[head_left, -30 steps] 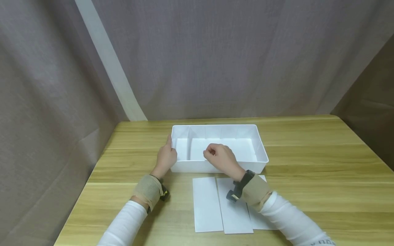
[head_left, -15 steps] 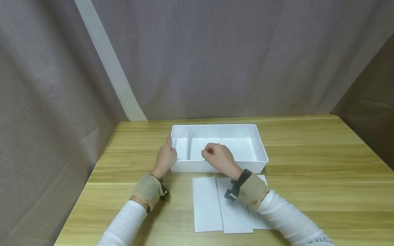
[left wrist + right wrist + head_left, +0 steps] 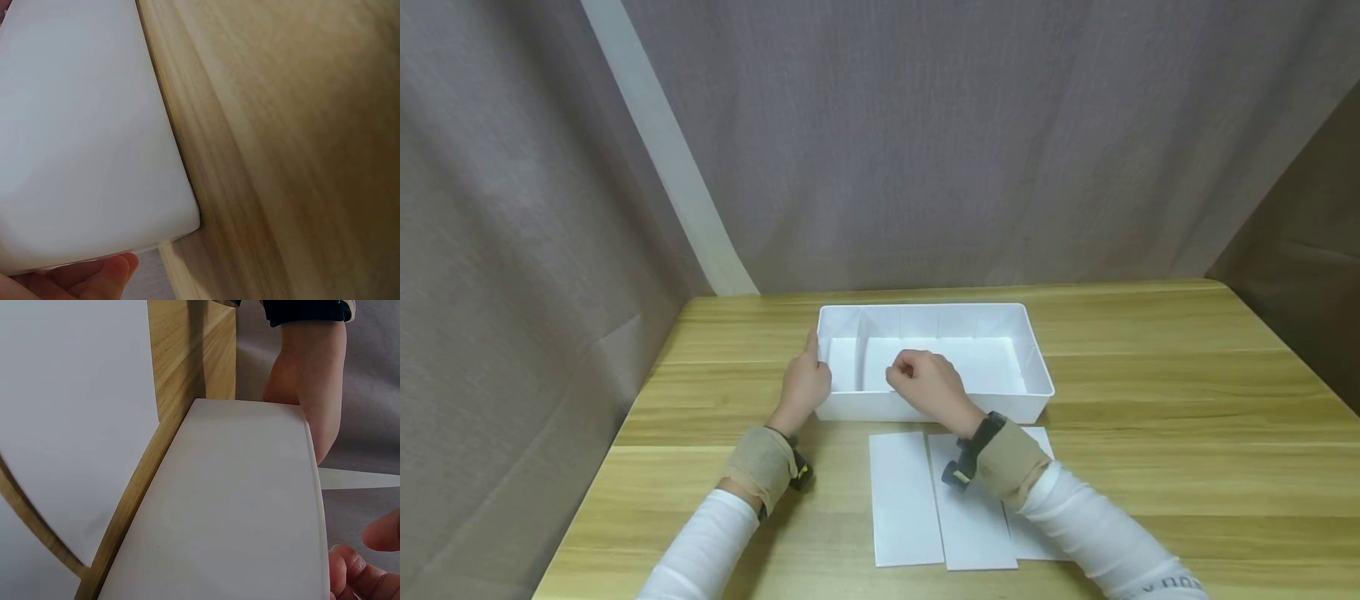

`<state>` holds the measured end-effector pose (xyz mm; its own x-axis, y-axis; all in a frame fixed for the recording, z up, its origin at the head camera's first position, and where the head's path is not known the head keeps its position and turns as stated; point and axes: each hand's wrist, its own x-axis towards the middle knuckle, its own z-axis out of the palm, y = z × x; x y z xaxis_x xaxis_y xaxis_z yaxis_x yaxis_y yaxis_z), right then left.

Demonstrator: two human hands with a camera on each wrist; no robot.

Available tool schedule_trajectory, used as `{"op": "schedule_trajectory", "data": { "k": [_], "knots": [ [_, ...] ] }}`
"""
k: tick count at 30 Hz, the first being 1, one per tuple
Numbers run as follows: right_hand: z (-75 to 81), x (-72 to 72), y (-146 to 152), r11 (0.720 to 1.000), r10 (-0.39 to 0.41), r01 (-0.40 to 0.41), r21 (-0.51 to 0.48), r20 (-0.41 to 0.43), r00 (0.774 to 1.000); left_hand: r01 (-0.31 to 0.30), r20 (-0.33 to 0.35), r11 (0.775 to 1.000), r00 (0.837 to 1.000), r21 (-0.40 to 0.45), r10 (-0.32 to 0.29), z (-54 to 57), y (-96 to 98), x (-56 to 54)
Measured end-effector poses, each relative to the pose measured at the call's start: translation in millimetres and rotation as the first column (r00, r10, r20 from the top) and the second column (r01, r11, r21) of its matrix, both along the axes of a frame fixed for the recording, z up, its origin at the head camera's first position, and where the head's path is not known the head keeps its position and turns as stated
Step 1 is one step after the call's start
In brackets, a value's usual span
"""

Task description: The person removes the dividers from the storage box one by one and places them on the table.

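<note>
A white plastic storage box [image 3: 925, 407] stands on the table, with one crosswise divider [image 3: 860, 350] near its left end. My left hand [image 3: 805, 385] grips the box's left end, the index finger stretched along the outer wall. In the left wrist view its fingertips [image 3: 128, 262] press against the box's side. Over the front rim hovers my right hand [image 3: 929, 385], its fingers curled in toward the thumb, and nothing visible between them. Three white flat panels lie in front of the box: a left panel [image 3: 905, 500], a middle panel [image 3: 973, 533] and a right panel [image 3: 1033, 533] partly under the right forearm.
The wooden table [image 3: 1150, 433] carries the box near its back edge. A grey curtain [image 3: 962, 150] hangs behind and to the left. A small camera is strapped to each wrist, the right one [image 3: 957, 475] above the middle panel.
My right hand has drifted slightly left over the box's front rim, its fingers still curled. The left hand, the box and the panels have not visibly moved.
</note>
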<state>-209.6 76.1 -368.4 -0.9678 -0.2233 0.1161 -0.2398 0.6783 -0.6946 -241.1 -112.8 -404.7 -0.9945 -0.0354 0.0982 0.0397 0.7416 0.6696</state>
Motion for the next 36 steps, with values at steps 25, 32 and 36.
{"op": "schedule_trajectory", "data": {
  "k": [25,32,36],
  "knots": [
    [-8.1,-6.7,-8,0.999,-0.024,0.024,0.036,-0.002,1.0,-0.012,0.016,1.0,1.0,0.013,0.012,0.1,0.4,-1.0],
    [-5.7,-8.2,-11,0.998,-0.019,0.019,0.066,0.004,1.0,-0.006,0.017,1.0,1.0,0.02,0.006,-0.5,-0.1,-1.2],
    [-5.7,-9.7,-12,0.997,-0.021,0.021,0.078,0.004,1.0,0.0,0.003,1.0,1.0,0.014,0.0,-1.0,-0.3,-0.8]
  ]
}}
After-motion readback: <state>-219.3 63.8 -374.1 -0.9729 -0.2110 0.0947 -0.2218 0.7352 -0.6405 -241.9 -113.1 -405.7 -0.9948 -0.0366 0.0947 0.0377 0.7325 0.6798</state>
